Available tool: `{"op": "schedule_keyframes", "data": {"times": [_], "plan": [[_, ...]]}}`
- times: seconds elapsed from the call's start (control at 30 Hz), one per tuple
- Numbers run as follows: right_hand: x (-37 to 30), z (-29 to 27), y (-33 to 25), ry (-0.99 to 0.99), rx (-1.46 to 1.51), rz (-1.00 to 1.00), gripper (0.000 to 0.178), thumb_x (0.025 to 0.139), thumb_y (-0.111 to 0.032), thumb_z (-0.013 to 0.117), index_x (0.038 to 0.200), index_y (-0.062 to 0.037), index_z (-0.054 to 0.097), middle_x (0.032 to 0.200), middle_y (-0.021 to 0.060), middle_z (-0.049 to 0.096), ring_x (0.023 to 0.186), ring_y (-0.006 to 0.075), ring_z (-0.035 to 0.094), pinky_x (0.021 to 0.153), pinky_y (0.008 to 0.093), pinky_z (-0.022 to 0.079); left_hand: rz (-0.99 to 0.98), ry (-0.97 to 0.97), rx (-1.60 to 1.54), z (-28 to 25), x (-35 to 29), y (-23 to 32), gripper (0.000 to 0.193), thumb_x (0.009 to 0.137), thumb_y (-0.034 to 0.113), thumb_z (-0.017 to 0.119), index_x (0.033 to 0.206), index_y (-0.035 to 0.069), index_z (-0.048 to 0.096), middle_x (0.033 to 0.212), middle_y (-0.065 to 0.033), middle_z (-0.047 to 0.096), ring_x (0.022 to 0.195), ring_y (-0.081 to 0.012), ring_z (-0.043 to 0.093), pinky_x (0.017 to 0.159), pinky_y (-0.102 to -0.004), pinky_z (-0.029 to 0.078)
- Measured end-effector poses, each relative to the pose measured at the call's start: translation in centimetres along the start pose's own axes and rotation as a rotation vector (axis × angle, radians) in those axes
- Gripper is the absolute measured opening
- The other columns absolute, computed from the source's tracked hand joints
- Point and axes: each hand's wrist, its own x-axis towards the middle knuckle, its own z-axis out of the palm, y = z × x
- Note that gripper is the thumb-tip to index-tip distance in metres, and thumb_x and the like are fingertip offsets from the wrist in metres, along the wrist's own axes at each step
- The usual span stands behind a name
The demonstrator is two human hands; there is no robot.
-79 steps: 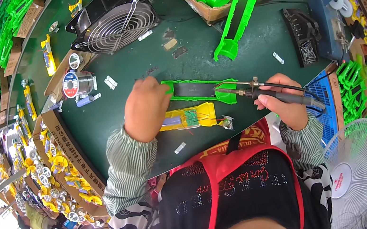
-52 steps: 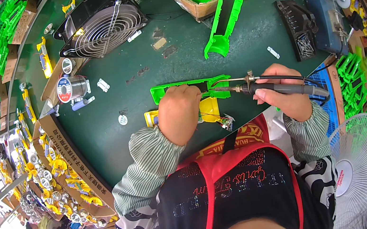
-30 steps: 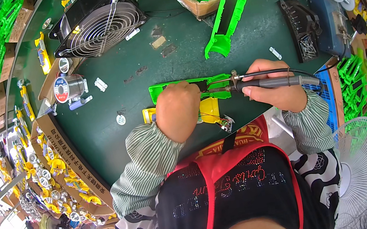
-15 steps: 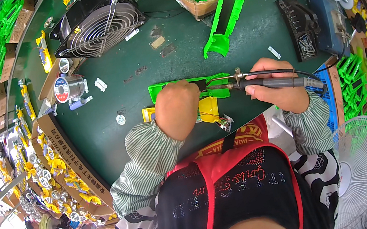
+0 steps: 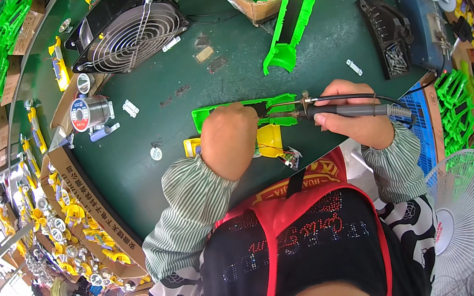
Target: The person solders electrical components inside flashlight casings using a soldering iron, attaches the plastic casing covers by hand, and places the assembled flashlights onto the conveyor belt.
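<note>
Green plastic forms the trough-like shell lying on the table, its middle covered by the left hand; those fingertips are out of sight, so whether they grip anything cannot be told. A yellow part, nearer the body, is also partly hidden there. The left hand arches knuckles-up. The right hand curls around a slim grey soldering iron, its metal end pointing left at the shell. Striped, gathered cloth sleeves cover both forearms.

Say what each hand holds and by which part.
The right hand holds the soldering iron by its dark grey handle. The left hand covers part of the green plastic casing; with fingertips hidden, any hold cannot be told.
</note>
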Motion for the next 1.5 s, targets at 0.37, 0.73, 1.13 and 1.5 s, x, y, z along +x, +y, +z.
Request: {"op": "schedule_keyframes", "data": {"times": [0.37, 0.73, 1.13, 1.5], "plan": [[0.0, -0.3, -0.1, -0.003, -0.057, -0.062, 0.017, 0.078, -0.002, 0.068, 0.090, 0.0012, 0.056, 0.077, 0.0088, 0.065, 0.068, 0.0119, 0.063, 0.059, 0.0237, 0.051, 0.013, 0.011, 0.008, -0.1, 0.0, 0.0, 0.010, 0.078, 0.011, 0.059, 0.078, 0.005, 0.066, 0.074, -0.0119, 0.060, 0.071, -0.0303, 0.059, 0.064, -0.0405, 0.048], [-1.6, -0.4, -0.1, 0.074, 0.077, -0.075, 0.016, 0.076, 0.000, 0.070, 0.089, 0.0022, 0.060, 0.077, 0.0049, 0.066, 0.071, 0.0063, 0.061, 0.060, 0.0197, 0.048, 0.012, 0.013, -0.002, 0.1, 0.0, -0.1, 0.010, 0.078, 0.011, 0.058, 0.078, 0.004, 0.065, 0.075, -0.0123, 0.060, 0.072, -0.0305, 0.059, 0.066, -0.0403, 0.048], [-4.3, 0.1, 0.8, 0.143, 0.075, -0.141, 0.016, 0.080, 0.004, 0.061, 0.093, 0.0040, 0.053, 0.083, 0.0141, 0.063, 0.073, 0.0193, 0.067, 0.066, 0.0305, 0.057, 0.012, 0.002, -0.042, -0.1, 0.0, -0.2, 0.012, 0.078, 0.012, 0.057, 0.078, 0.003, 0.065, 0.076, -0.0130, 0.061, 0.073, -0.0316, 0.059, 0.067, -0.0412, 0.047], [-4.8, 0.8, 0.7, 0.186, 0.157, -0.121, 0.019, 0.079, 0.001, 0.066, 0.095, 0.0033, 0.058, 0.081, 0.0106, 0.065, 0.073, 0.0124, 0.064, 0.065, 0.0248, 0.053, 0.018, 0.067, -0.081, -0.6, -0.8, 0.4, 0.011, 0.077, 0.009, 0.061, 0.084, 0.002, 0.064, 0.079, -0.0133, 0.062, 0.078, -0.0318, 0.059, 0.069, -0.0410, 0.047]]}}
